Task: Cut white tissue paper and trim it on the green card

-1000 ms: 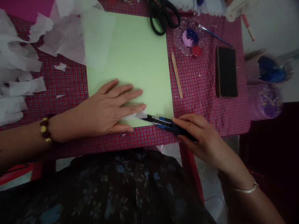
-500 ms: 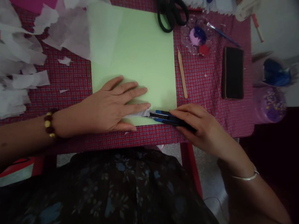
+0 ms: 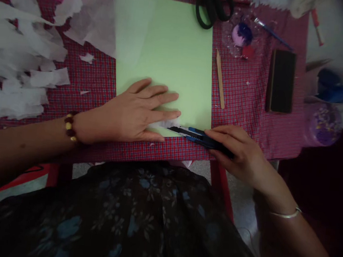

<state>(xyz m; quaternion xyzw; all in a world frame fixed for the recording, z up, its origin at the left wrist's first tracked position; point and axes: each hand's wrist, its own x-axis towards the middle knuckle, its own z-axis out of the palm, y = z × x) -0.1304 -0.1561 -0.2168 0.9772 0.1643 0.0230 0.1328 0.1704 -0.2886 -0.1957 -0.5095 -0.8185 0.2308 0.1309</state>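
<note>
A light green sheet lies on the checked tablecloth. My left hand rests flat on its near part, fingers spread, over a small strip of white tissue paper that is partly hidden. My right hand is closed round a blue and black utility knife. The blade points left and lies at the strip, close to the left fingertips and the sheet's near edge. Whether the blade touches the paper I cannot tell.
Torn white tissue paper is heaped at the left. Black scissors lie across the sheet's far right corner. To the right are a wooden stick, a clear dish with paint, a paintbrush and a phone.
The whole view has shifted, so the table appears further right and higher. The knife has tilted slightly and its blade now sits nearer the sheet's near edge. The left hand stays flat.
</note>
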